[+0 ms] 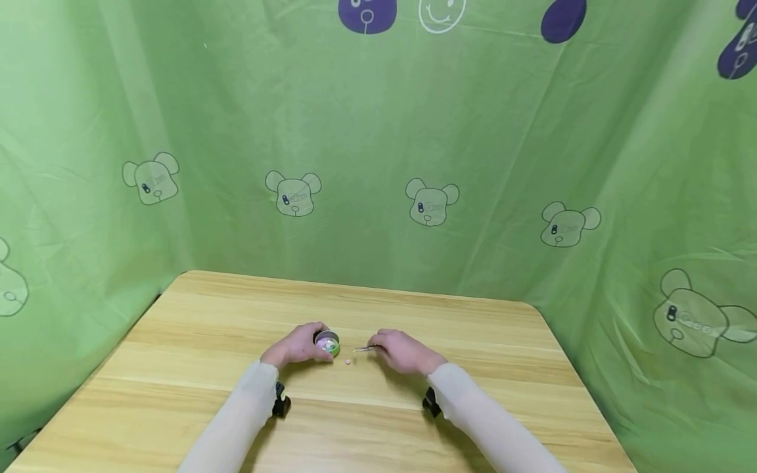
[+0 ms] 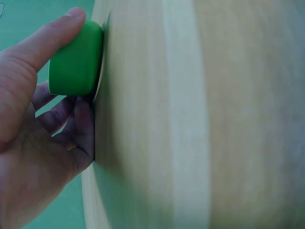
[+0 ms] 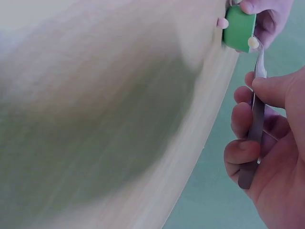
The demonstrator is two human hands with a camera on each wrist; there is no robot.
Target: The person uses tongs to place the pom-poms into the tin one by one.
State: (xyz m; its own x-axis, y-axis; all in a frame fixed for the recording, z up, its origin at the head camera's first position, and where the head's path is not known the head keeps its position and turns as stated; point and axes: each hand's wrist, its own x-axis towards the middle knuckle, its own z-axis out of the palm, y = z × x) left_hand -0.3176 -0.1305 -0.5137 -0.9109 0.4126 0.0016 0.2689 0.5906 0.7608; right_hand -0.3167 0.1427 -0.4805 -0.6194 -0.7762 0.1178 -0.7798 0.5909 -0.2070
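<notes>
My left hand (image 1: 300,343) grips a small green tub (image 2: 76,59) on the tabletop, its thumb on one side and fingers on the other. Pale, multicoloured little beads (image 1: 327,343) show inside the tub in the head view. In my right hand (image 1: 405,351) is a pair of metal tweezers (image 3: 258,112), pinched between thumb and fingers. A cream-coloured bead (image 3: 253,43) sits at the tweezers' tips, close to the tub. One pink bead (image 1: 347,362) lies on the table between the hands, just beside the tub.
The light wood table (image 1: 355,433) has rounded far corners. Green curtains (image 1: 367,118) with bear prints hang behind it and along both sides. Each wrist carries a small black camera, the left one (image 1: 281,402) and the right one (image 1: 432,402).
</notes>
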